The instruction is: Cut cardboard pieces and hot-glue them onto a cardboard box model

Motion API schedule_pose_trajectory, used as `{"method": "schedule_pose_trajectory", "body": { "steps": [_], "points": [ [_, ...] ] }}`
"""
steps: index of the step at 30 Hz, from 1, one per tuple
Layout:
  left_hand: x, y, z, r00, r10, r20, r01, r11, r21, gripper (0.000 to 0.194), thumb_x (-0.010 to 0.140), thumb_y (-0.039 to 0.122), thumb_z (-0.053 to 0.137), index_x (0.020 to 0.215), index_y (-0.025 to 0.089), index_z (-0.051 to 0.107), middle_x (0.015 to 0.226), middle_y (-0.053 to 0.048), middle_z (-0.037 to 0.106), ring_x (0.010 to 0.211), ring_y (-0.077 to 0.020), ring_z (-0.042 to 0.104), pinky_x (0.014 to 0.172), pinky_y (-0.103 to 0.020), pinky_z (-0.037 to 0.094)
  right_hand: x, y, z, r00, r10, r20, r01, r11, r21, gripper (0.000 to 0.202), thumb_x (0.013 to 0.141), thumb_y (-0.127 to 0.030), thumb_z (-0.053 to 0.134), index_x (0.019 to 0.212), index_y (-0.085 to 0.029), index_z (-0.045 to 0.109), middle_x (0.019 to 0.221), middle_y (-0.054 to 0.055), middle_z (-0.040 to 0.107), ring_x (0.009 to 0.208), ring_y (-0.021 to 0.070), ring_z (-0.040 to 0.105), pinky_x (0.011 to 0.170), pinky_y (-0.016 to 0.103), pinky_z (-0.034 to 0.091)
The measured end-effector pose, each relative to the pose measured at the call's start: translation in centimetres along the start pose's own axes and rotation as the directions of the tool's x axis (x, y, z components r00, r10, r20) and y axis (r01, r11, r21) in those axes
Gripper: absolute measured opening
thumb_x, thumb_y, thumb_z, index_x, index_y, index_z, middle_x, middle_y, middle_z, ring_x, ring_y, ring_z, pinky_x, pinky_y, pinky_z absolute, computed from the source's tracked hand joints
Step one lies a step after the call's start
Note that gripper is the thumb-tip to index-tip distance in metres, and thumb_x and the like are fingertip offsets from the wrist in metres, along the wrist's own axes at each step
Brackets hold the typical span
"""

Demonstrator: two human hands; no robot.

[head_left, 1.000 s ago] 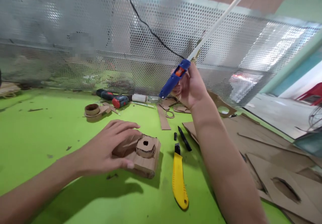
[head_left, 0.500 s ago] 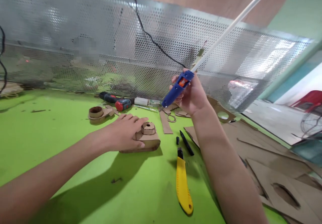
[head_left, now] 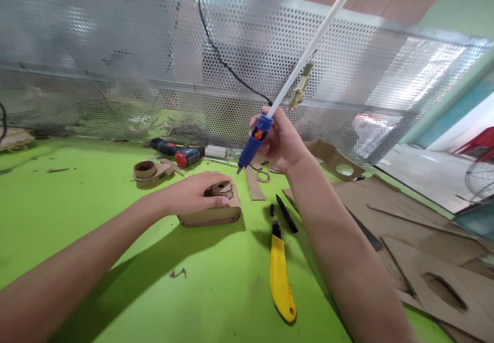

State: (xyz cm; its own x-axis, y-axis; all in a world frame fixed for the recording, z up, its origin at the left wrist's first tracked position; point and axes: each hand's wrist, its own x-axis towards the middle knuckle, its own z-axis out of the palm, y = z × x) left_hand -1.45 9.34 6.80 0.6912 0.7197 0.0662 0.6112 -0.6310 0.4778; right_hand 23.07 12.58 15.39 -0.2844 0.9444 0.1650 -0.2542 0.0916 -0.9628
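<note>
Left hand (head_left: 187,194) grasps the cardboard box (head_left: 210,217), fingers best clear of the glue gun (head_left: 250,149) gripped by the right hand (head_left: 284,145).

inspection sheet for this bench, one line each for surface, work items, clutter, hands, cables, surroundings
surface: green tabletop, scattered dark specks, small curled scrap near the front
work items: cardboard block on the tabletop; blue glue gun above it, white stick protruding
clutter: yellow cutter, black pen, drill, cardboard sheets on the right
hands: left on the cardboard block; right holding the glue gun
cables: black cable slants down to the right hand; another at the left edge
surroundings: perforated metal panel behind, red chair at far right
</note>
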Motion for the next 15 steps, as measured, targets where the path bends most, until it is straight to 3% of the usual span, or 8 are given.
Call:
{"method": "schedule_pose_trajectory", "body": {
  "steps": [6, 11, 15],
  "points": [
    [-0.3, -0.5, 0.0, 0.998, 0.021, -0.06, -0.023, 0.999, -0.04, 0.062, 0.102, 0.054, 0.069, 0.157, 0.026, 0.064, 0.16, -0.013, 0.066, 0.143, -0.0365, 0.064, 0.12, -0.052, 0.052, -0.5, 0.4, 0.1, 0.998, 0.06, -0.028, -0.06, 0.998, 0.0, 0.037, 0.097, -0.051, 0.068, 0.076, -0.023, 0.058, 0.066, 0.001, 0.06, 0.05, 0.0104, 0.038, 0.043, 0.024, 0.025],
    [-0.4, -0.6, 0.1, 1.0, 0.0, -0.007, 0.0, 0.999, -0.036, 0.078, 0.096, 0.063, 0.074, 0.165, 0.028, 0.059, 0.162, -0.013, 0.061, 0.142, -0.0386, 0.064, 0.118, -0.051, 0.053, -1.2, 1.9, -1.1, 0.998, 0.027, -0.053, -0.028, 0.999, -0.024, 0.035, 0.087, -0.055, 0.076, 0.076, -0.024, 0.066, 0.067, 0.0, 0.059, 0.054, 0.0131, 0.045, 0.045, 0.026, 0.034],
    [-0.6, -0.1, 0.1, 1.0, -0.025, -0.004, 0.025, 1.0, 0.011, 0.085, 0.089, 0.064, 0.083, 0.163, 0.03, 0.06, 0.163, -0.011, 0.061, 0.144, -0.0401, 0.062, 0.12, -0.049, 0.052, -1.1, 2.5, -1.2, 0.997, 0.077, -0.018, -0.078, 0.996, -0.047, 0.035, 0.088, -0.055, 0.075, 0.075, -0.022, 0.069, 0.066, 0.001, 0.061, 0.054, 0.0136, 0.048, 0.046, 0.026, 0.036]
  ]
}}
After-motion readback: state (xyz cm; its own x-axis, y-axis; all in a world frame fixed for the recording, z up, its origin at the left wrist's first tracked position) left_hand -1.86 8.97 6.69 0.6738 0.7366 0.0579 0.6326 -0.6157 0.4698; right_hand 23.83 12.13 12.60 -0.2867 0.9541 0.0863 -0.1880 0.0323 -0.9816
